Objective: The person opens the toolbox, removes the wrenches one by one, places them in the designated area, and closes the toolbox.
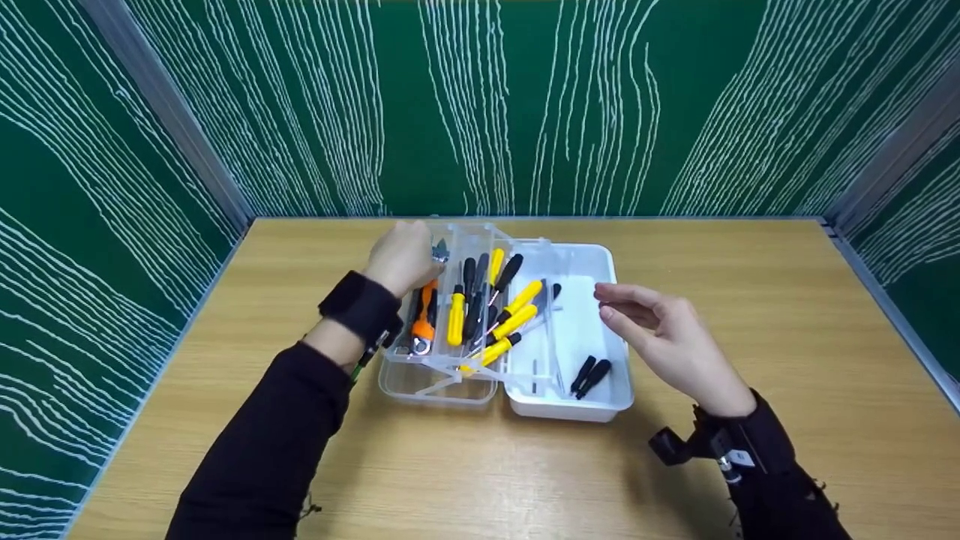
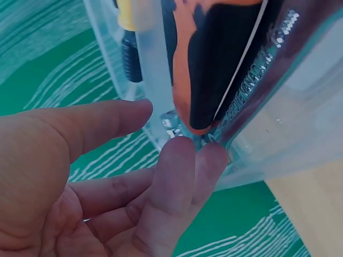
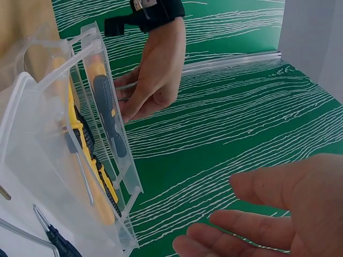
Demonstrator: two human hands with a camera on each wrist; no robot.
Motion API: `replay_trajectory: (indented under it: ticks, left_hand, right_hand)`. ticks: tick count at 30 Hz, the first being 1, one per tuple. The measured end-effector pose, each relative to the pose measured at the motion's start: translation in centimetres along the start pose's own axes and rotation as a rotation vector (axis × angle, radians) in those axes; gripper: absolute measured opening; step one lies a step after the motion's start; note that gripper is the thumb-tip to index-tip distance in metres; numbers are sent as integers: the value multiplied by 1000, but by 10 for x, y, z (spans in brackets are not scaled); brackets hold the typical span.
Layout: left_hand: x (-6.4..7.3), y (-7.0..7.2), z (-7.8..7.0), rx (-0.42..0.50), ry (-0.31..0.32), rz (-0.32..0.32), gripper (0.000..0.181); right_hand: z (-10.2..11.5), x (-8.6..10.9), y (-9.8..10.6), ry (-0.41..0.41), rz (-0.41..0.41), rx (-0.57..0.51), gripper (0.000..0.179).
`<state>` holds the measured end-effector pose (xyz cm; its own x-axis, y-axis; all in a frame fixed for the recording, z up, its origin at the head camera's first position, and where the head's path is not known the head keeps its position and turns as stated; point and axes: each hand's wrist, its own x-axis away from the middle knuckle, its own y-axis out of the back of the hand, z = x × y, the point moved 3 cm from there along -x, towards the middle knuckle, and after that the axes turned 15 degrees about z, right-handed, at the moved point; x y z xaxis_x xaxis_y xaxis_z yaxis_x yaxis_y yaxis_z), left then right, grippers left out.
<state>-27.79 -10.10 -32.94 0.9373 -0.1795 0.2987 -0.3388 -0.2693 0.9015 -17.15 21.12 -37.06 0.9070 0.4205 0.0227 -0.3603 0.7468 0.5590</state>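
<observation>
At the far end of the clear upper tray, my left hand bends its fingers over the outer compartment. In the left wrist view the thumb stands apart from the fingers, whose fingertips are right at the end of an orange-and-black handle; nothing shows between thumb and fingers. Beside that handle lies a metal tool with raised lettering. An orange tool shows below the hand in the head view. My right hand, fingers relaxed, hovers by the right rim of the white box, holding nothing.
Several yellow- and black-handled screwdrivers fill the tray's middle and inner compartments. Two small black-handled tools lie in the white box's near end. The clear lid lies opened to the left under the tray. Green panels enclose the wooden table.
</observation>
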Motion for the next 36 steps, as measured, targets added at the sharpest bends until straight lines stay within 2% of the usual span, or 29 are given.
replay_trajectory:
  ticks: [7,12,20,30,36]
  left_hand:
    - [-12,2,-8,-83,29,10,24]
    - [-18,3,-10,-118,51,-25,27]
    - [-25,-2,-7,-109,91,-18,28]
    - [-30,-6,-5,-173,12,44,32]
    - [-31,-6,-3,-189,-26,48,30]
  right_hand:
    - [1,1,-2,-14,4,15,44]
    - [1,3,-3,-6,-2,28,46]
    - [0,1,-6,-18,4,49,45]
    - [0,1,-7,-23,6,53,43]
    - [-1,1,-7,-11,0,58,41]
